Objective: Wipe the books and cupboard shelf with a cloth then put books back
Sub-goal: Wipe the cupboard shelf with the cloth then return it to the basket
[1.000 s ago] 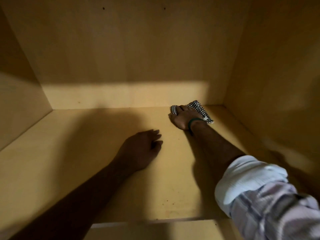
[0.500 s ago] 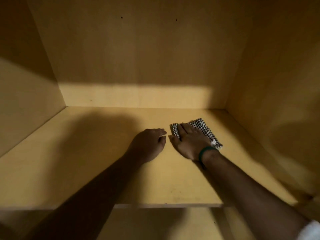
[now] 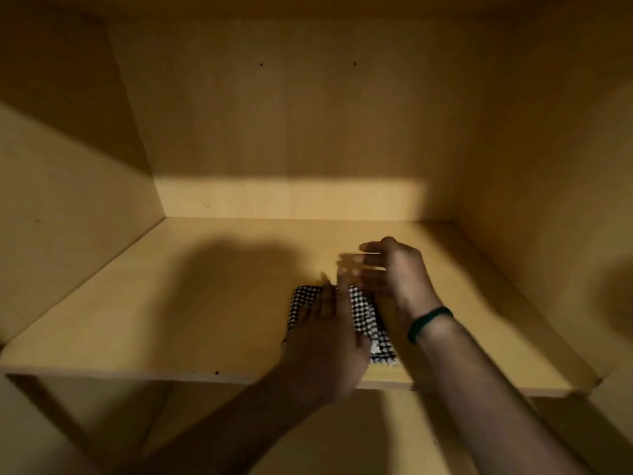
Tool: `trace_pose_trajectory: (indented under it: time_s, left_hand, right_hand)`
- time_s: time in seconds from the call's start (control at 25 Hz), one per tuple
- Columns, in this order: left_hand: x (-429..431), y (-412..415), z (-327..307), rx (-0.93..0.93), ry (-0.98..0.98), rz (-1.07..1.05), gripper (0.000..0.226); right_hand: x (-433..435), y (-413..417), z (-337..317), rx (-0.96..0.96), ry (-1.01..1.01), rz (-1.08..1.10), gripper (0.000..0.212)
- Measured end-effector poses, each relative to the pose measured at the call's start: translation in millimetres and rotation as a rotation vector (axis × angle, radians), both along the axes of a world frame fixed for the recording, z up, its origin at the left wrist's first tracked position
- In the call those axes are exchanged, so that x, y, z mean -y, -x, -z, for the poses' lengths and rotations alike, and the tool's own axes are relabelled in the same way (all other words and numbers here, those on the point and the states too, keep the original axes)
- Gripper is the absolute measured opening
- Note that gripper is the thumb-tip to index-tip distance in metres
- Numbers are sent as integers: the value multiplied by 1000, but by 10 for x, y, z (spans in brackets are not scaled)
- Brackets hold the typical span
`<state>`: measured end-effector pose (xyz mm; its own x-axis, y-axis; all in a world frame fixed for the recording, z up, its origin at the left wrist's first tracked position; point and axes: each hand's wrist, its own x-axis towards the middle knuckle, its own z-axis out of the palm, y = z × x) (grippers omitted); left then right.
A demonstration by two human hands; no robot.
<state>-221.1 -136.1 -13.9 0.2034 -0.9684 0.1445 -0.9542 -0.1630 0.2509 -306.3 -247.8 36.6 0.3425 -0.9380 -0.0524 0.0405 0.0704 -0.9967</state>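
Head view, inside cupboard. Shelf (image 3: 154, 303) takes up the middle; its front edge crosses the frame low, from 8 o'clock to 4 o'clock. Back wall (image 3: 291, 132) at 12 o'clock, left wall (image 3: 61, 200) at 9, right wall (image 3: 548, 166) at 3. Wide bare board from the centre out to 9 o'clock; a narrower bare strip at 3 o'clock. A second, lower board (image 3: 342, 440) shows at 6 o'clock.

Checked cloth (image 3: 363, 313) lies flat on the shelf, just past centre toward 5 o'clock, its near corner close to the front edge. Left hand (image 3: 322, 347) rests flat on it, fingers straight, gripping nothing. Right hand (image 3: 394, 272) is raised off the shelf beyond the cloth, toward 2 o'clock from it, fingers spread and blurred, holding nothing. Green band (image 3: 430, 322) on that wrist.

Against half a second ago: the right hand then pressed the cloth and the left lay on bare board beside it; now they have swapped. Cloth has come nearer the front edge.
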Motion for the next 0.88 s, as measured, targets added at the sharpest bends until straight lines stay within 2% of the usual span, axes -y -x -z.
trace_pose_trajectory:
  time_s: [0.04, 0.12, 0.2, 0.28, 0.36, 0.44, 0.52, 0.72, 0.88]
  left_hand:
    - [-10, 50, 50, 65, -49, -28, 82]
    - [-57, 35, 88, 181, -87, -16, 91]
    - [-135, -135, 91, 172, -63, -8, 82]
    - [-169, -384, 77, 155, -94, -22, 84]
    - [-43, -598, 54, 167, -175, -40, 88]
    - [277, -807, 76, 91, -214, -47, 79]
    - [712, -1107, 102, 87, -173, -49, 74]
    - [1836, -1864, 165, 44, -184, -115, 82]
    - [2303, -2170, 102, 2, -148, -137, 75]
  right_hand:
    - [148, 32, 56, -270, 206, 75, 29]
    - [330, 55, 160, -681, 449, -9, 31]
    - [490, -9, 318, -934, 554, -190, 44]
    - [630, -187, 463, -1115, 685, -298, 56]
    - [753, -352, 538, -1151, 717, -321, 59]
    - [852, -445, 592, -1133, 700, -287, 57]
    - [891, -476, 670, -1156, 736, -258, 57]
    - [895, -486, 709, -1098, 765, -162, 54]
    - [864, -480, 690, -1080, 778, -113, 51]
